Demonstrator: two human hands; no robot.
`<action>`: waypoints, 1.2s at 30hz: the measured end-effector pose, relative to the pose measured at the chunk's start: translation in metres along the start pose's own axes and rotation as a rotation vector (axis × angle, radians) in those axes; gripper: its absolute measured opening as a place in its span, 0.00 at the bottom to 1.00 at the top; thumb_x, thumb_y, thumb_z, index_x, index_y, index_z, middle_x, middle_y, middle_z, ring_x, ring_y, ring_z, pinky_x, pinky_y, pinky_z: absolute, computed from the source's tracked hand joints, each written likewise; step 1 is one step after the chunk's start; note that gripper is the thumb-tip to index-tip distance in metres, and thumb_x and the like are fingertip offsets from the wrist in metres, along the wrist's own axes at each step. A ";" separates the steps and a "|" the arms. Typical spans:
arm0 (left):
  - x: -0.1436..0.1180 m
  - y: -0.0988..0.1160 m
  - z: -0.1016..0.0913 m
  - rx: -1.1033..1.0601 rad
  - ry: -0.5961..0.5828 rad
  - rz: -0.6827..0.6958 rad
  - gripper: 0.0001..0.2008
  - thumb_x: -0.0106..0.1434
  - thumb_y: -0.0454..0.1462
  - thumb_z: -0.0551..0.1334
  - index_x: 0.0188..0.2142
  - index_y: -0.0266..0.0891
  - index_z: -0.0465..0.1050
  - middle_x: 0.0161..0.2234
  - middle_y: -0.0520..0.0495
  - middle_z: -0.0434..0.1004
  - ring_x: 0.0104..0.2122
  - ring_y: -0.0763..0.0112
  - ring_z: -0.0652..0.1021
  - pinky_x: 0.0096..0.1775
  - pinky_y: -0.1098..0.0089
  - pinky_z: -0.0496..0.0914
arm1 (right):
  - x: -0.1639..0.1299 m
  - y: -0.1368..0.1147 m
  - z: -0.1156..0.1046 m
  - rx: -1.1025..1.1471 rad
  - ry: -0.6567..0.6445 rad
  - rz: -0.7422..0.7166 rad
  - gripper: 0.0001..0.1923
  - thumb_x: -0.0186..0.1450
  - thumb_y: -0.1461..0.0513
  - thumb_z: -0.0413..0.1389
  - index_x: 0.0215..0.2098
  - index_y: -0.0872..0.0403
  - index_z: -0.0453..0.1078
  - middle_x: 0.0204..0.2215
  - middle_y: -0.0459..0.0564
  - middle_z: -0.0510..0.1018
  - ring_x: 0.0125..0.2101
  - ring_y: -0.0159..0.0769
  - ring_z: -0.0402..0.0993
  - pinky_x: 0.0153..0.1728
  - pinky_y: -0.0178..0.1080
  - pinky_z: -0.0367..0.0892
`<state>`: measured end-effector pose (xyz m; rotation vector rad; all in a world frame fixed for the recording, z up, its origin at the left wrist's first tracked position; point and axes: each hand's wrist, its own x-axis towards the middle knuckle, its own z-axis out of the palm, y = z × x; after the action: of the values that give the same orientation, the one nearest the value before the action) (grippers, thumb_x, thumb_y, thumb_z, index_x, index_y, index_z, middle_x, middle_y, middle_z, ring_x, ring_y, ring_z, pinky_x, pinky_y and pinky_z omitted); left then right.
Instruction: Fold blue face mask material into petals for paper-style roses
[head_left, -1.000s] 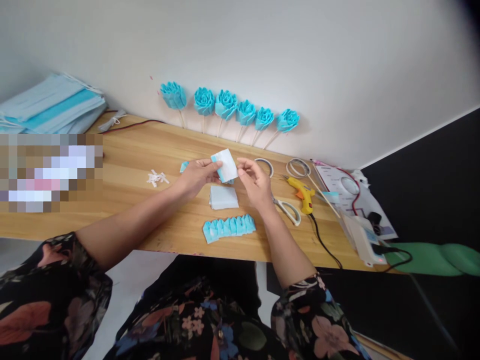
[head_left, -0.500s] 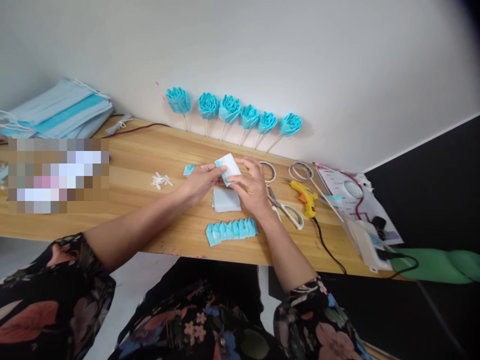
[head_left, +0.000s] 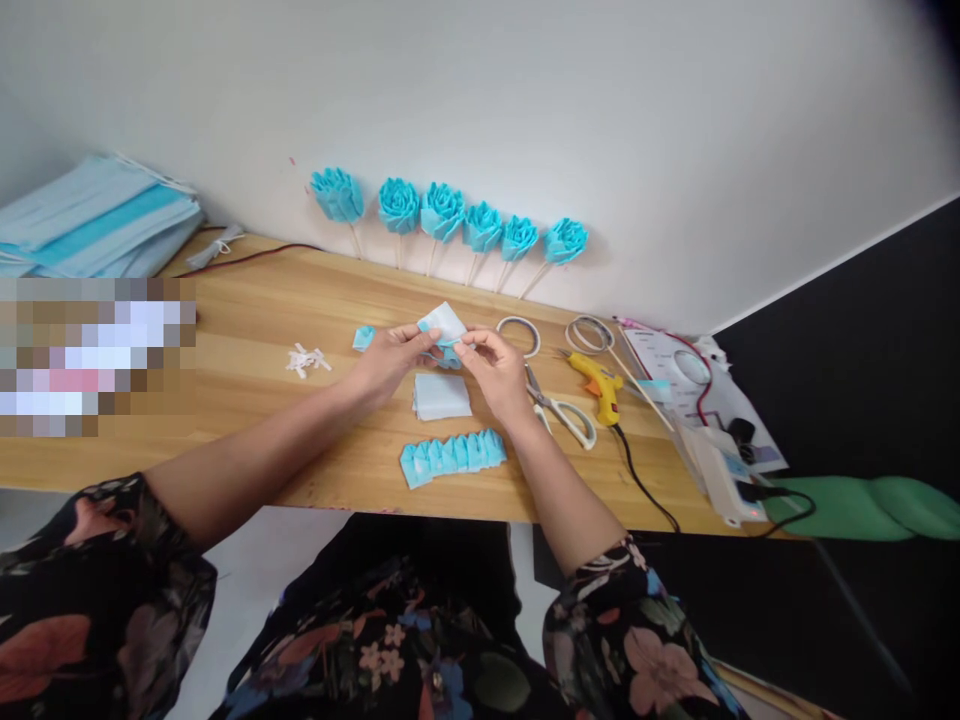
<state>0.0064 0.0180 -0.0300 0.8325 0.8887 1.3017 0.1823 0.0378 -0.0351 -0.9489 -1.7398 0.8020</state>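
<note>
Nearest the person, at the front edge of the wooden counter (head_left: 247, 300), lies a row of folded blue pieces (head_left: 452, 456). Just behind it rests a small stack of pale squares (head_left: 441, 396). Above that stack, the left hand (head_left: 390, 358) and the right hand (head_left: 496, 372) meet, each pinching a white-and-blue folded square (head_left: 444, 326) between thumb and fingertips, held slightly above the counter. A small blue scrap (head_left: 364, 337) lies just left of the left hand, and a cluster of white snippets (head_left: 304, 359) sits further left. To the right of the right hand lie white-handled scissors (head_left: 564, 413), a yellow glue gun (head_left: 598, 380) and rolls of tape (head_left: 519, 336). At the far left is a pile of blue face masks (head_left: 97, 215). Furthest back, six blue roses on sticks (head_left: 442, 215) lean against the white wall.
</note>
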 end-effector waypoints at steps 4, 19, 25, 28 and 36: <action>0.000 0.003 -0.002 -0.046 -0.035 -0.020 0.08 0.60 0.37 0.70 0.31 0.31 0.80 0.27 0.46 0.80 0.29 0.71 0.78 0.37 0.68 0.73 | 0.000 -0.006 -0.002 -0.195 0.011 -0.180 0.03 0.64 0.58 0.62 0.33 0.48 0.77 0.46 0.49 0.79 0.49 0.42 0.75 0.55 0.49 0.67; -0.003 0.012 -0.002 0.010 -0.117 -0.026 0.08 0.56 0.37 0.70 0.35 0.36 0.81 0.31 0.45 0.83 0.31 0.67 0.80 0.36 0.67 0.73 | 0.000 -0.011 -0.005 -0.364 0.011 -0.287 0.04 0.65 0.59 0.61 0.33 0.47 0.78 0.50 0.49 0.77 0.51 0.44 0.72 0.53 0.51 0.67; -0.005 0.010 -0.001 0.236 -0.038 0.076 0.08 0.56 0.35 0.67 0.35 0.36 0.81 0.30 0.46 0.82 0.31 0.68 0.80 0.37 0.68 0.72 | -0.001 -0.013 -0.004 -0.334 0.029 -0.247 0.03 0.66 0.59 0.60 0.34 0.47 0.76 0.51 0.50 0.76 0.54 0.44 0.71 0.56 0.53 0.66; -0.006 0.008 0.001 0.285 -0.050 0.096 0.07 0.56 0.37 0.67 0.34 0.36 0.81 0.29 0.46 0.82 0.31 0.67 0.80 0.38 0.66 0.72 | -0.001 -0.013 -0.005 -0.314 0.056 -0.205 0.03 0.65 0.60 0.60 0.33 0.48 0.76 0.52 0.50 0.76 0.56 0.43 0.71 0.58 0.53 0.64; -0.011 0.013 0.007 0.318 -0.125 0.144 0.09 0.57 0.36 0.66 0.37 0.35 0.80 0.33 0.46 0.84 0.32 0.67 0.80 0.43 0.64 0.74 | 0.000 -0.007 -0.003 -0.009 0.060 0.005 0.07 0.64 0.56 0.60 0.33 0.51 0.76 0.47 0.52 0.79 0.51 0.41 0.75 0.51 0.44 0.71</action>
<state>0.0064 0.0077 -0.0148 1.2330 0.9640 1.2328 0.1831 0.0350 -0.0286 -0.9742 -1.6916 0.7614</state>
